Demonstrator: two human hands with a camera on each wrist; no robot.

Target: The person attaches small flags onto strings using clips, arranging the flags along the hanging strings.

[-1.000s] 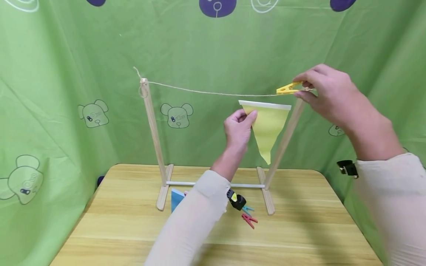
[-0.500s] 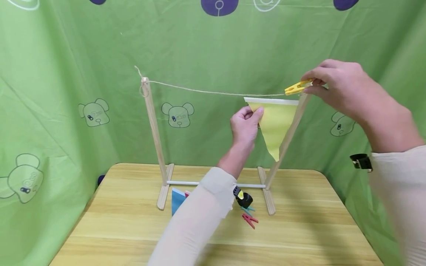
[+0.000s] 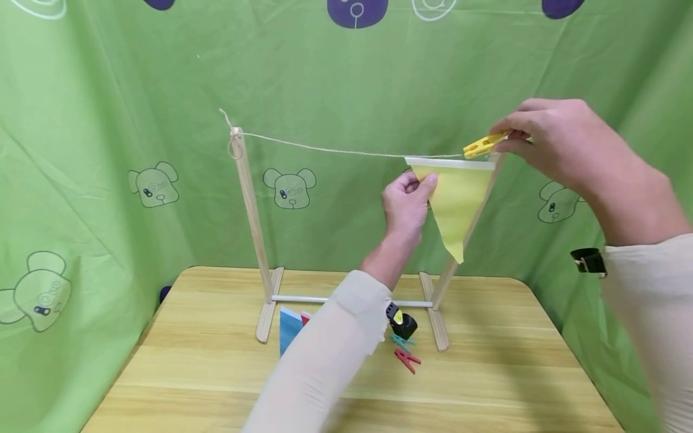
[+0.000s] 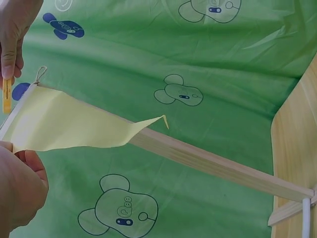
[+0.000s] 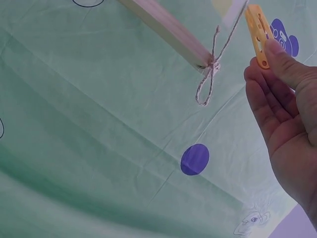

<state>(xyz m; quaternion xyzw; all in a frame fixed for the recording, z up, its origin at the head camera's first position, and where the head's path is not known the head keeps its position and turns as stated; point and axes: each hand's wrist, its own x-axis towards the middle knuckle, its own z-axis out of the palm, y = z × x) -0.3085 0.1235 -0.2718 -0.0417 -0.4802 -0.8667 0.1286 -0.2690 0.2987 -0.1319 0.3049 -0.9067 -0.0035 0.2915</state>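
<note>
A yellow triangular paper pennant (image 3: 457, 201) with a white top strip hangs point down from my left hand (image 3: 407, 203), which pinches it near its upper left corner. Its white edge lies right at the string (image 3: 325, 149), close to the right post. My right hand (image 3: 557, 141) pinches a yellow clothespin (image 3: 483, 145) by its tail ends, the nose pointing left just above the pennant's upper right part. In the right wrist view the same clothespin (image 5: 258, 37) sits between thumb and fingers, beside the knotted string loop (image 5: 205, 89) on the post.
Two wooden posts, the left post (image 3: 250, 216) and right post (image 4: 198, 158), stand on feet joined by a white rod (image 3: 298, 298). On the wooden table (image 3: 178, 361) lie a blue pennant (image 3: 289, 329), a red clothespin (image 3: 407, 361) and a teal clothespin (image 3: 402, 343). My left sleeve partly covers the pennants.
Both hands have moved right along the string. The pennant has risen slightly, its white strip now up at the string, and the clothespin has shifted right and come closer above it.
</note>
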